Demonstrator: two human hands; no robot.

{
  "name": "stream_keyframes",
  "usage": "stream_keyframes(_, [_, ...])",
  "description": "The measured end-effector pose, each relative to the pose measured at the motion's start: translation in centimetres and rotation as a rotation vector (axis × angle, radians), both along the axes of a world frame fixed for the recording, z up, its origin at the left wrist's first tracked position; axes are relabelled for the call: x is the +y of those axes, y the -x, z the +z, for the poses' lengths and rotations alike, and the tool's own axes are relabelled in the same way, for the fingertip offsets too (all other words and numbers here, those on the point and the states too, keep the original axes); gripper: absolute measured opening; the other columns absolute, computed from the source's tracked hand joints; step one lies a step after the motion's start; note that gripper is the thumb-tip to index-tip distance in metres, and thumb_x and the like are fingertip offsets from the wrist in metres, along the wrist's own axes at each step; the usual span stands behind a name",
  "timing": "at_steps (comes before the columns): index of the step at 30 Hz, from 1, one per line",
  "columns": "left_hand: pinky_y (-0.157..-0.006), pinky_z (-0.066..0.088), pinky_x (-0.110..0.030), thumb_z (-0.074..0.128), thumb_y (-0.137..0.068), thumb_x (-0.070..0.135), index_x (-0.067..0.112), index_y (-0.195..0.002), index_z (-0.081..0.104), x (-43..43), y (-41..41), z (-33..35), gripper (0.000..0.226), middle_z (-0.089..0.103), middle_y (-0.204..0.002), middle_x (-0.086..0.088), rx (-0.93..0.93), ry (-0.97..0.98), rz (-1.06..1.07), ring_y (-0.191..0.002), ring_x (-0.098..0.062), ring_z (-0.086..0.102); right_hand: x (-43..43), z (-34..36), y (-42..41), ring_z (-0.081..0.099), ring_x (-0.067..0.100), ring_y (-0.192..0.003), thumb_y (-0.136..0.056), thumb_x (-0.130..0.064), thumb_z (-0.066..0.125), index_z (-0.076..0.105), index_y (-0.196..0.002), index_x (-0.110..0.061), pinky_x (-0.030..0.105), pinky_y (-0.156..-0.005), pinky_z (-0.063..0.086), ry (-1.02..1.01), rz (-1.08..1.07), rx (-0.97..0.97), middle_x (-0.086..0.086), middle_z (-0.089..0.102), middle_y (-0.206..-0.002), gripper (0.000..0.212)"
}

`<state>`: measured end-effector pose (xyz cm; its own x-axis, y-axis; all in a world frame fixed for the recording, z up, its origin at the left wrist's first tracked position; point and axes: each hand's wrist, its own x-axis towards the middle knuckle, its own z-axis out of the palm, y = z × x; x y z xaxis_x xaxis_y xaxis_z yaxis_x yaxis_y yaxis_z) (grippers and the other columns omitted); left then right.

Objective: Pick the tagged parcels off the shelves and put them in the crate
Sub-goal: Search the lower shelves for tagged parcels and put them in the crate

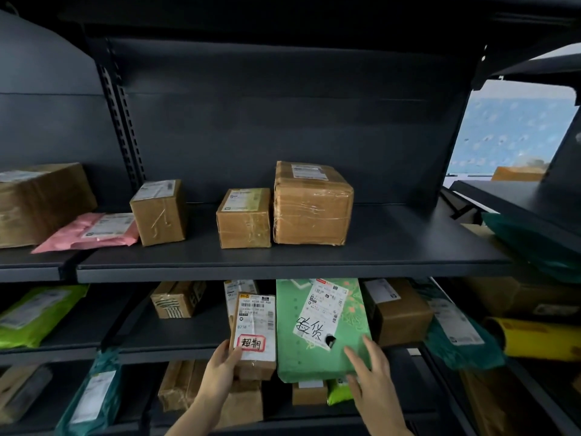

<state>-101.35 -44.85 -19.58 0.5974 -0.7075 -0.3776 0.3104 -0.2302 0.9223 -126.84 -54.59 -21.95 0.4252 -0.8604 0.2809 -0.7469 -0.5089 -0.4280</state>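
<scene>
A slim brown parcel [255,328] with a white label and a red-framed tag sticks out from the middle shelf [163,350]. My left hand [220,368] grips its lower left corner. Beside it on the right lies a green parcel [320,357] with a white label and black handwriting. My right hand [366,369] rests open on the green parcel's lower right corner, fingers spread. No crate is in view.
The upper shelf [283,265] holds three brown boxes [311,206], a pink mailer [91,232] and a big box at the left. Teal bags [462,328], a yellow roll [540,339], a lime bag [34,313] and more cartons crowd the middle and lower shelves.
</scene>
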Motion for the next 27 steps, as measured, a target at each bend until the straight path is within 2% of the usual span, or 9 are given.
stream_keyframes(1, [-0.099, 0.044, -0.055, 0.054, -0.093, 0.026, 0.013, -0.141, 0.037, 0.0, 0.2, 0.1, 0.052, 0.063, -0.121, -0.013, 0.008, -0.001, 0.003, -0.109, -0.032, 0.060, 0.0, 0.4, -0.1, 0.023, 0.034, -0.140, -0.086, -0.012, 0.063, 0.052, -0.131, -0.024, 0.040, -0.103, 0.043, -0.017, 0.009, -0.002, 0.009, 0.024, -0.152, 0.048])
stream_keyframes(3, [-0.101, 0.043, -0.055, 0.054, -0.093, 0.028, 0.014, -0.141, 0.037, -0.1, 0.2, 0.0, 0.053, 0.062, -0.123, -0.012, -0.001, -0.007, 0.010, -0.111, -0.032, 0.059, 0.1, 1.1, -0.1, 0.007, 0.026, -0.144, -0.094, -0.018, 0.049, 0.040, -0.139, -0.026, 0.034, -0.111, 0.031, -0.057, 0.025, 0.008, 0.003, 0.008, -0.156, 0.047])
stream_keyframes(8, [-0.101, 0.043, -0.054, 0.054, -0.093, 0.028, 0.014, -0.142, 0.036, -0.5, 0.0, -0.1, 0.053, 0.062, -0.123, -0.012, -0.019, -0.002, 0.001, -0.111, -0.032, 0.059, -0.3, 2.5, -0.6, -0.001, 0.023, -0.145, -0.098, -0.023, 0.042, 0.030, -0.144, -0.030, 0.032, -0.113, 0.026, -0.070, 0.036, 0.063, -0.002, -0.002, -0.157, 0.048])
stream_keyframes(15, [-0.102, 0.042, -0.052, 0.052, -0.094, 0.026, 0.013, -0.139, 0.040, -0.3, -0.2, -0.2, 0.048, 0.063, -0.121, -0.011, -0.023, 0.018, 0.039, -0.111, -0.030, 0.059, -3.5, 4.7, -2.4, 0.014, 0.027, -0.143, -0.096, -0.026, 0.045, 0.040, -0.140, -0.024, 0.034, -0.110, 0.033, -0.014, 0.000, 0.051, 0.005, 0.019, -0.155, 0.044])
stream_keyframes(21, [-0.092, 0.051, -0.046, 0.053, -0.094, 0.021, 0.009, -0.138, 0.040, 1.2, -1.3, -0.2, 0.048, 0.063, -0.120, -0.015, 0.015, 0.046, 0.107, -0.103, -0.030, 0.064, -5.9, 5.6, -3.5, 0.019, 0.028, -0.142, -0.096, -0.030, 0.044, 0.038, -0.140, -0.026, 0.034, -0.107, 0.039, -0.019, -0.030, 0.117, 0.005, 0.021, -0.155, 0.045])
stream_keyframes(24, [-0.092, 0.050, -0.046, 0.054, -0.093, 0.022, 0.009, -0.141, 0.036, 2.1, -1.8, -0.1, 0.053, 0.061, -0.122, -0.015, 0.030, 0.049, 0.164, -0.102, -0.030, 0.064, -7.0, 5.3, -3.6, 0.023, 0.030, -0.140, -0.096, -0.030, 0.045, 0.040, -0.140, -0.024, 0.036, -0.105, 0.042, -0.001, -0.027, 0.155, 0.007, 0.024, -0.154, 0.045])
stream_keyframes(27, [-0.078, 0.054, -0.042, 0.052, -0.095, 0.019, 0.008, -0.137, 0.040, 3.0, -2.2, -0.1, 0.046, 0.065, -0.113, -0.015, 0.038, 0.065, 0.201, -0.095, -0.029, 0.065, -7.6, 5.4, -3.8, 0.039, 0.037, -0.131, -0.086, -0.024, 0.063, 0.056, -0.129, -0.017, 0.046, -0.102, 0.044, 0.072, -0.042, 0.199, 0.015, 0.044, -0.142, 0.044])
